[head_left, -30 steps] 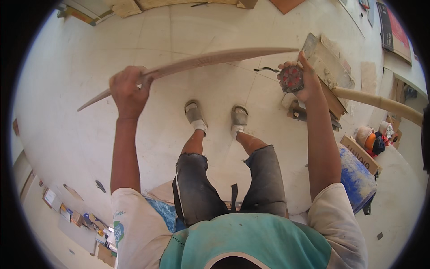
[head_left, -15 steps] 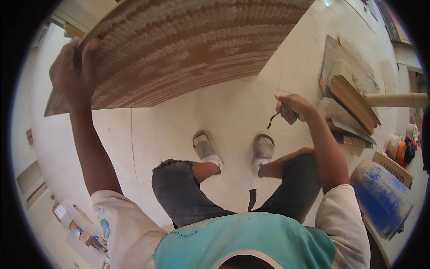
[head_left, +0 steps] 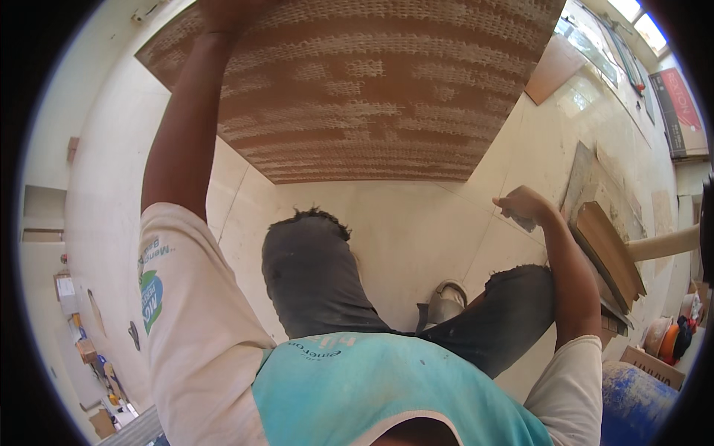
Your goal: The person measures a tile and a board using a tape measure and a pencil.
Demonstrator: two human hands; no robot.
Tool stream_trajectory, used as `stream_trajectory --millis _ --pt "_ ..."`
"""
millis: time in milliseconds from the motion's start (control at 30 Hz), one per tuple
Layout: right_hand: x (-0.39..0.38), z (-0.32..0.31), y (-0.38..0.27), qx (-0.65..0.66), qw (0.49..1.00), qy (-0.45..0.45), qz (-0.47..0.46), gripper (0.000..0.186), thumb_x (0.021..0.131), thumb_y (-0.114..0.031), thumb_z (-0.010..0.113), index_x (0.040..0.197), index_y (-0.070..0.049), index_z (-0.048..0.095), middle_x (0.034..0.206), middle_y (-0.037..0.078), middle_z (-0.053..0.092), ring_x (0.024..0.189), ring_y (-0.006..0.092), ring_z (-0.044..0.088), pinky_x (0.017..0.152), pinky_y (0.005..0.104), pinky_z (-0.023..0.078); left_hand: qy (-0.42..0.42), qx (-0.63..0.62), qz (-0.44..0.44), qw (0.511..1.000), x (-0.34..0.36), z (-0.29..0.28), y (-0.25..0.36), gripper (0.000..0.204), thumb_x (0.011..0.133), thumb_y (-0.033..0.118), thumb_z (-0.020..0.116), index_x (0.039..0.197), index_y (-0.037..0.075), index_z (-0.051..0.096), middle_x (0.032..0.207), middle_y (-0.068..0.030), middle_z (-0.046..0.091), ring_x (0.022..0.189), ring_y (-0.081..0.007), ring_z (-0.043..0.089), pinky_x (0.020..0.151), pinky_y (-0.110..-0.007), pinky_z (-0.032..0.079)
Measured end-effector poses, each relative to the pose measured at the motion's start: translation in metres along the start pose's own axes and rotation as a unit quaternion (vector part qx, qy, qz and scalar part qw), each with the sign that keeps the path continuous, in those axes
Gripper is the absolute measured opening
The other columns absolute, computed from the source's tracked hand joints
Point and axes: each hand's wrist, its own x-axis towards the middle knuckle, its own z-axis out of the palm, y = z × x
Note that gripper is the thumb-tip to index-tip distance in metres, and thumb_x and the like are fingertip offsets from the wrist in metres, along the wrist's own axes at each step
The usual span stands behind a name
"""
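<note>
A large brown square tile (head_left: 372, 89) fills the upper middle, tilted with its ridged, pale-streaked back toward me. My left hand (head_left: 234, 13) grips it at the top, with the fingertips cropped by the upper edge. At right, below the tile and apart from it, my right hand (head_left: 524, 204) is closed round a small dusty tool (head_left: 524, 220), mostly hidden by the fingers. My bent knees (head_left: 305, 260) are spread beneath the tile, and one grey slipper (head_left: 446, 297) shows between them.
Stacked boards (head_left: 606, 245) and a bamboo-coloured pole (head_left: 662, 241) lie at right, beside a dusty blue drum (head_left: 636, 401) and assorted containers (head_left: 662, 338). A loose tile (head_left: 550, 67) and a red-black carton (head_left: 673, 111) are at upper right. Small items (head_left: 93, 349) line the left.
The tile, first seen edge-on, has been swung upward and away, showing its back. My left arm reaches farther forward, my right hand has dropped lower, and my knees have bent into a squat.
</note>
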Motion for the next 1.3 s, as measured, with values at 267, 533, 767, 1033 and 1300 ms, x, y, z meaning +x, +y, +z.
stream_trajectory --millis 267,533,767,1033,1300 --pt "-0.006 -0.001 0.009 0.007 0.999 -0.017 0.030 0.043 0.086 -0.041 0.066 0.069 -0.002 0.068 0.053 0.007 0.055 0.044 0.0181 0.051 0.045 0.0328 0.042 0.030 -0.004 -0.021 0.999 -0.002 0.024 -0.009 0.051 0.081 0.050 0.067 0.058 0.006 0.055 0.054 -0.0121 0.053 0.051 -0.0301 0.054 0.059 -0.041 0.042" --pt "0.000 0.002 0.026 0.016 0.999 -0.001 0.028 0.042 0.087 -0.039 0.066 0.069 -0.002 0.066 0.052 0.007 0.055 0.042 0.0177 0.053 0.040 0.0319 0.041 0.027 0.016 -0.029 0.999 -0.008 0.038 -0.017 0.055 0.082 0.056 0.063 0.060 0.006 0.059 0.057 -0.0115 0.058 0.055 -0.0297 0.058 0.066 -0.041 0.044" --pt "0.012 0.005 0.032 0.029 0.999 -0.012 0.037 0.042 0.088 -0.039 0.065 0.069 -0.002 0.066 0.051 0.007 0.055 0.040 0.0176 0.052 0.038 0.0319 0.042 0.006 0.016 -0.050 0.999 -0.014 0.050 -0.022 0.053 0.081 0.056 0.064 0.062 0.007 0.061 0.060 -0.0132 0.061 0.059 -0.0305 0.061 0.069 -0.042 0.045" --pt "0.013 0.007 0.033 0.032 0.998 -0.015 0.047 0.042 0.088 -0.040 0.065 0.071 -0.003 0.068 0.053 0.006 0.056 0.042 0.0168 0.053 0.040 0.0317 0.044 0.019 0.007 -0.056 0.998 -0.020 0.062 -0.028 0.055 0.081 0.059 0.062 0.064 0.007 0.063 0.064 -0.0154 0.064 0.064 -0.0331 0.063 0.071 -0.043 0.046" --pt "0.017 0.009 0.031 -0.002 0.997 -0.014 0.075 0.040 0.087 -0.042 0.066 0.070 -0.006 0.071 0.056 0.003 0.057 0.048 0.0157 0.054 0.049 0.0313 0.045 -0.003 -0.003 -0.070 0.998 -0.021 0.067 -0.031 0.057 0.081 0.061 0.060 0.068 0.006 0.067 0.068 -0.0146 0.066 0.068 -0.0314 0.065 0.074 -0.043 0.046"
